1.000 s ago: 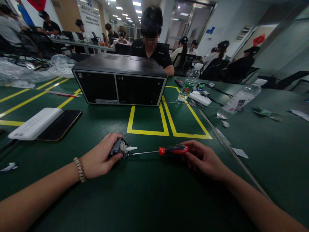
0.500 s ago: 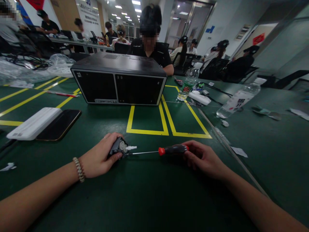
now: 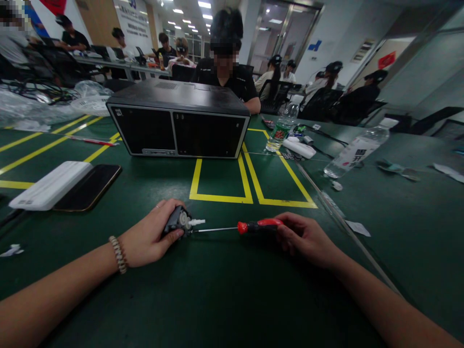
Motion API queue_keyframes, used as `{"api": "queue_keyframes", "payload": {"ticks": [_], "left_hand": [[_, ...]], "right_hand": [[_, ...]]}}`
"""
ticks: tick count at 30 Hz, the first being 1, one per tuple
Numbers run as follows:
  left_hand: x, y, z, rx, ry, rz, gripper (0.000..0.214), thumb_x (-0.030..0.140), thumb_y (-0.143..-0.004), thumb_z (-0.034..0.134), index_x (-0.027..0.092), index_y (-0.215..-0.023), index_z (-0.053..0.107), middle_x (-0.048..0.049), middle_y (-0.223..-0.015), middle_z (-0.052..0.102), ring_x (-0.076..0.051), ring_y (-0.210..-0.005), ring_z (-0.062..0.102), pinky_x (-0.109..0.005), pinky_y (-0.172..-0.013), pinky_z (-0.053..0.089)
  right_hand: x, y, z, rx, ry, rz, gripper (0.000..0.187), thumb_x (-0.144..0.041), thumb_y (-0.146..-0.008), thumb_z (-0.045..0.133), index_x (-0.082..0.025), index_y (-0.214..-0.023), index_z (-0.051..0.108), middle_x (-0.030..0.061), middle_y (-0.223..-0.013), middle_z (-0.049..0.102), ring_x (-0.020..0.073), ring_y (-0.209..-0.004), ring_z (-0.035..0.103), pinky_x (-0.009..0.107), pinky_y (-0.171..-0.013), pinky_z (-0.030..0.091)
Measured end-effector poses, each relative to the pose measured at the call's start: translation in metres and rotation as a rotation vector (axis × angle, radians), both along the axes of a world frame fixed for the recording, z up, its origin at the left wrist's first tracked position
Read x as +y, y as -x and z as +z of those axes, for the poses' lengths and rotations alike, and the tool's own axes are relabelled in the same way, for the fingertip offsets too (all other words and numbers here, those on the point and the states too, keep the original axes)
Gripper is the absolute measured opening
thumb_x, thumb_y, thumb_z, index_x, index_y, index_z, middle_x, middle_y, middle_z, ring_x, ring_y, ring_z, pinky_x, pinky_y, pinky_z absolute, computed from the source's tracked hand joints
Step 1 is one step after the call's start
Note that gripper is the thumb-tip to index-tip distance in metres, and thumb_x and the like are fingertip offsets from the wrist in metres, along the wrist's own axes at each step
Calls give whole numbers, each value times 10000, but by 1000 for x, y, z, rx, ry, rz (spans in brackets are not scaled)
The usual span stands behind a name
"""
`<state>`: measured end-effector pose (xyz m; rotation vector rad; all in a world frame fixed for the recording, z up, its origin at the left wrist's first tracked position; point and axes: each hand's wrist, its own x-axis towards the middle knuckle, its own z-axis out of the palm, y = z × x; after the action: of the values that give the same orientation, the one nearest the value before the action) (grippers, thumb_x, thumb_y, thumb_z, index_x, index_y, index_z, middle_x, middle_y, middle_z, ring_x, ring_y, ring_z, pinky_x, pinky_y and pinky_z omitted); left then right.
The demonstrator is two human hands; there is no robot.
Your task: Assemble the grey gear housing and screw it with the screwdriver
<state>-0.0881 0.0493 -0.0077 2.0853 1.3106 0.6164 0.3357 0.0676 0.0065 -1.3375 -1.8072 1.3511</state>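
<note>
My left hand [image 3: 156, 234] is closed around a small dark grey housing [image 3: 174, 220] with round white gears and a white spout-like piece [image 3: 197, 222] sticking out to the right. What exactly this small mechanism is, I cannot make out. In my right hand [image 3: 306, 237], the fingers pinch the back end of a red and black screwdriver [image 3: 259, 225]. Its thin metal shaft lies almost level and points left, with the tip at the lower right edge of the housing. Whether the tip sits in a screw is too small to tell.
Behind my hands stands a black computer-case-like box [image 3: 210, 133] on the green table [image 3: 224, 299]. A black phone [image 3: 89, 187] and a white power bank [image 3: 50, 186] lie at left. Two water bottles [image 3: 357, 150] [image 3: 282, 128] stand at right. A person [image 3: 226, 72] sits across.
The screwdriver has turned about its own axis in my right hand: red now shows on the handle where black did. My left hand and the housing have stayed in place.
</note>
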Motion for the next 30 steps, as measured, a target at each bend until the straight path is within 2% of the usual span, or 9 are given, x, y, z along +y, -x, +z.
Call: {"api": "queue_keyframes", "payload": {"ticks": [3, 6, 9, 14, 16, 19, 22, 27, 30], "left_hand": [[0, -1, -1, -7, 1, 6, 403, 331, -969, 600, 240, -1348, 499, -112, -1229, 605, -313, -1041, 621, -522, -918, 534], [0, -1, -1, -4, 9, 5, 410, 331, -968, 598, 233, -1353, 494, -119, -1225, 601, -310, -1035, 617, -520, -908, 527], [0, -1, 0, -5, 10, 0, 402, 335, -969, 594, 232, -1346, 497, -117, -1222, 606, -308, -1028, 621, -515, -903, 527], [-1, -3, 2, -8, 3, 10, 389, 323, -961, 588, 228, -1329, 504, -113, -1203, 619, -305, -1017, 616, -501, -894, 519], [-2, -4, 3, -10, -10, 16, 382, 319, -962, 577, 223, -1324, 506, -113, -1201, 614, -306, -1024, 609, -512, -910, 506], [-2, -4, 3, -5, -5, 5, 383, 324, -965, 570, 215, -1326, 501, -118, -1205, 606, -312, -1046, 597, -525, -930, 492], [-2, -4, 2, 2, 10, -5, 385, 331, -971, 567, 211, -1329, 491, -126, -1215, 601, -312, -1047, 594, -521, -919, 495], [-2, -4, 2, -4, 9, 17, 386, 328, -966, 570, 224, -1331, 496, -113, -1207, 605, -311, -1033, 608, -519, -915, 503], [-2, -3, 1, -7, 14, 14, 395, 328, -961, 579, 238, -1336, 491, -105, -1217, 601, -313, -1047, 610, -515, -923, 506]], "right_hand": [[-2, 3, 1, -13, -4, -20, 423, -517, -1011, 673, -186, -1274, 687, 47, -821, 726, 144, -577, 655, 251, -456, 536], [-3, 3, 1, -5, -4, -21, 500, -424, -976, 737, -209, -1404, 594, 61, -909, 747, 158, -618, 683, 266, -479, 564], [-3, 2, 1, 15, -3, -24, 448, -358, -957, 762, -213, -1341, 582, 55, -913, 743, 171, -653, 706, 267, -495, 576], [0, 1, 0, 7, 16, -6, 338, -476, -1018, 668, -172, -1164, 656, 39, -818, 699, 147, -604, 669, 244, -461, 536], [0, 2, 1, 18, 20, -14, 359, -482, -1012, 672, -175, -1197, 650, 42, -837, 702, 145, -608, 669, 244, -463, 536], [-1, 3, 2, 46, 28, -21, 459, -395, -952, 763, -204, -1325, 577, 51, -921, 726, 163, -658, 700, 259, -497, 567], [-1, 3, 3, 46, 30, -26, 460, -367, -929, 786, -206, -1303, 573, 45, -903, 728, 170, -661, 706, 261, -496, 569], [1, 4, 2, 3, 36, -28, 373, -489, -996, 688, -166, -1181, 670, 40, -805, 703, 150, -596, 669, 245, -449, 529], [-2, 5, 2, 12, 21, -30, 438, -452, -974, 725, -174, -1303, 642, 49, -861, 721, 150, -610, 673, 251, -465, 546]]}}
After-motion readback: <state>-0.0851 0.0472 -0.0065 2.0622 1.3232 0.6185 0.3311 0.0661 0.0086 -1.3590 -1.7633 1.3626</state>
